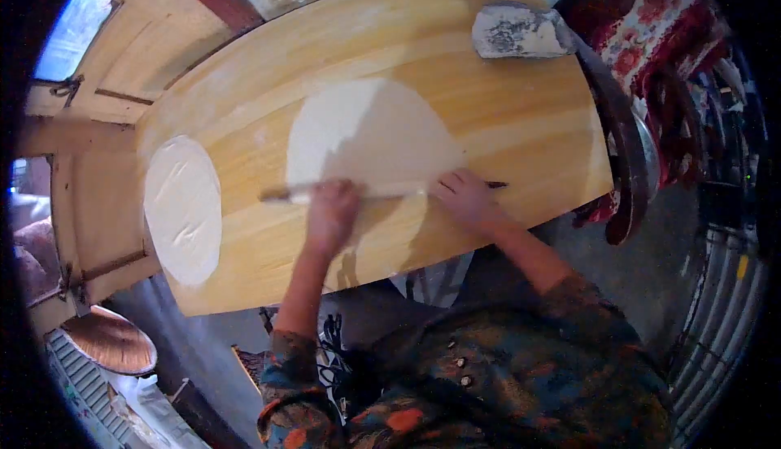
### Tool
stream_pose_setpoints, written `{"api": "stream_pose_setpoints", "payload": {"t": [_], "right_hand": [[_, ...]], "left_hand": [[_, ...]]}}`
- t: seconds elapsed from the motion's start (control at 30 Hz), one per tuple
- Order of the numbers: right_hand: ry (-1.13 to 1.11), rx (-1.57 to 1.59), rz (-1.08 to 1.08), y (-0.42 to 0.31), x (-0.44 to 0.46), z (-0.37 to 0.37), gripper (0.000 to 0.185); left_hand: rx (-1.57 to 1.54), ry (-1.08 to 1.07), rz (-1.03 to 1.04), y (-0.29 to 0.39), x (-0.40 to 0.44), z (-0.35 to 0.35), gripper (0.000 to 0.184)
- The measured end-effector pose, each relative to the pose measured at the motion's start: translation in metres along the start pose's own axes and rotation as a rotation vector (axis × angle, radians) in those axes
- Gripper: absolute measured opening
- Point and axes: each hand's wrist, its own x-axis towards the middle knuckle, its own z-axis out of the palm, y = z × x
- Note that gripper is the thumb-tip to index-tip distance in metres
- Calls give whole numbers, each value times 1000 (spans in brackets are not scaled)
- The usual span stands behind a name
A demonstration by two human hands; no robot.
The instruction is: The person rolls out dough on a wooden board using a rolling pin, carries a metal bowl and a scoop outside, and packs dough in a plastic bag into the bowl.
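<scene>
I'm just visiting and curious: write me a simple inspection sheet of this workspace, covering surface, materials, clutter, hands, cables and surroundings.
Surface: pale wooden board, partly in shadow.
Job's things: rolling pin, blurred, across the near part of a broad dough sheet; second dough sheet, wrinkled, at the board's left end.
Clutter: white-dusted bag at the far right corner; contents unclear.
Hands: left hand and right hand both grip the rolling pin.
Cables: dark cord-like strands near the left sleeve; use unclear.
Surroundings: red floral cloth at right.

Left hand (334, 205) and right hand (465, 195) curl knuckles-up, slightly apart, bare forearms (303, 290) reaching forward.
</scene>
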Motion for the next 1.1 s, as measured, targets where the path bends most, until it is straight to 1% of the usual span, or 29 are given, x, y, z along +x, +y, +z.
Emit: {"api": "stream_pose_setpoints", "payload": {"t": [0.03, 0.13, 0.23, 0.33, 0.37, 0.43, 0.47, 0.5, 0.53, 0.6, 0.63, 0.7, 0.73, 0.77, 0.8, 0.83, 0.87, 0.93, 0.97, 1.0, 1.03, 1.07, 1.1], "right_hand": [[-41, -43, -8, 0, -19, 5, 36], [26, -218, 9, -22, -50, -1, 46], [3, -167, 219, -30, -13, 8, 62], [90, -138, 345, -27, 36, -5, 74], [-8, -116, 333, -26, 39, -6, 75], [-205, -73, 308, -27, 40, -8, 76], [-146, -124, 290, -20, 55, -8, 75], [-100, -169, 276, -13, 74, -11, 73], [-55, -214, 261, -5, 96, -11, 72], [64, -212, 343, 32, 172, -9, 66], [91, -205, 352, 42, 180, -4, 65], [157, -193, 369, 61, 194, 4, 64], [105, -214, 270, 64, 180, 2, 65], [52, -235, 171, 63, 152, 2, 67], [-93, -188, 137, 52, 127, -13, 67], [-237, -140, 101, 44, 111, -25, 67], [-231, -112, 115, 46, 108, -19, 67], [-209, -62, 125, 52, 116, -11, 68], [-72, -128, 104, 74, 148, -5, 65], [66, -194, 82, 104, 199, -1, 63], [146, -249, 197, 133, 247, 0, 60], [227, -303, 313, 156, 282, -2, 58], [341, -134, 322, 163, 298, -24, 57]], "left_hand": [[-29, -116, 9, 12, -16, 2, 33], [-101, -233, 5, 42, -49, 6, 39], [121, -130, -107, 34, -49, -2, 45], [96, -18, -252, 28, -36, -19, 48], [107, -86, -295, 25, -41, -20, 56], [124, -141, -364, 23, -44, -16, 63], [132, -168, -399, 18, -42, -12, 67], [253, -251, -418, -1, -33, -6, 75], [278, -148, -420, -23, -9, -10, 74], [402, 11, -433, -70, 57, -17, 71], [448, 100, -427, -88, 70, -13, 71], [473, 14, -400, -97, 71, -2, 69], [488, -24, -385, -101, 72, 0, 69], [379, -64, -414, -87, 61, -5, 68], [270, -103, -441, -66, 40, -8, 68], [250, -164, -446, -51, 12, -4, 69], [222, -232, -451, -47, -4, 3, 70], [291, -178, -408, -81, 19, 9, 72], [326, -151, -387, -100, 36, 6, 72], [344, -199, -484, -125, 91, -17, 69], [376, 79, -338, -183, 115, -16, 63], [402, 187, -368, -199, 147, -29, 59], [427, 296, -397, -206, 166, -43, 55]]}}
